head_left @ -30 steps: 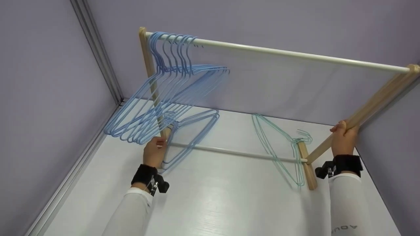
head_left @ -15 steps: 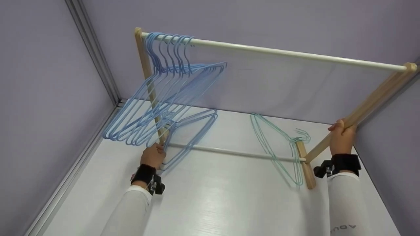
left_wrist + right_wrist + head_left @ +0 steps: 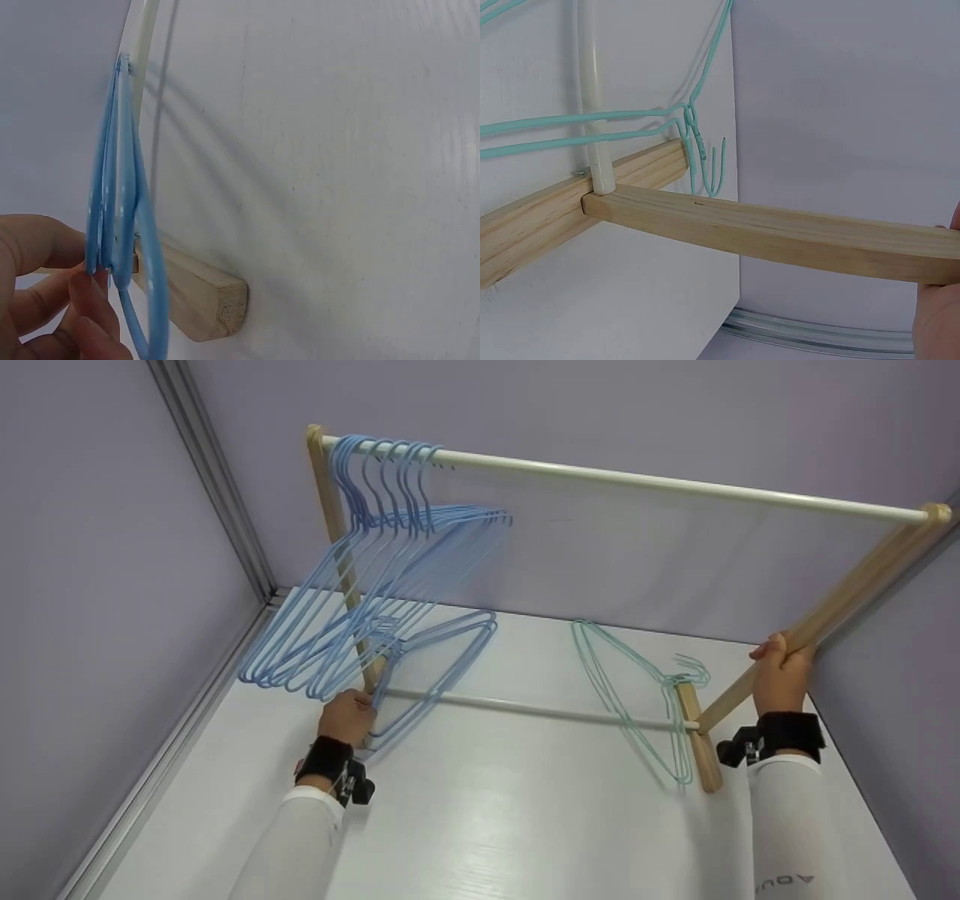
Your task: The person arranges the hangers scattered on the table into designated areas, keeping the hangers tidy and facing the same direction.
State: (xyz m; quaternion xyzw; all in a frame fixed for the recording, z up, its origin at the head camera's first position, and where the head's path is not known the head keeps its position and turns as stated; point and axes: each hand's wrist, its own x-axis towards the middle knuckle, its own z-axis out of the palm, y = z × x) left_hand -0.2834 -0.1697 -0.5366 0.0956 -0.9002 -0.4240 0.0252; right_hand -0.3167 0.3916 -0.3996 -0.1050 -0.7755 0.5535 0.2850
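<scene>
My left hand is at the lower left of a wooden clothes rack. In the left wrist view its fingers pinch the end of a bundle of light blue wire hangers. Those hangers lie over the lower rod and the rack's left foot. Above the hand, several more blue hangers hang from the top rod, bunched at its left end. With its fingers curled round the slanted right post, my right hand grips the rack; only its edge shows in the right wrist view.
Mint green wire hangers lean across the lower rod beside the right foot. The rack stands on a white surface, with a pale wall behind and side walls left and right. A metal strip runs down the left corner.
My left hand has lowered slightly and shifted a little left. The blue hangers on the top rod sway a little. My right hand keeps its grip on the post.
</scene>
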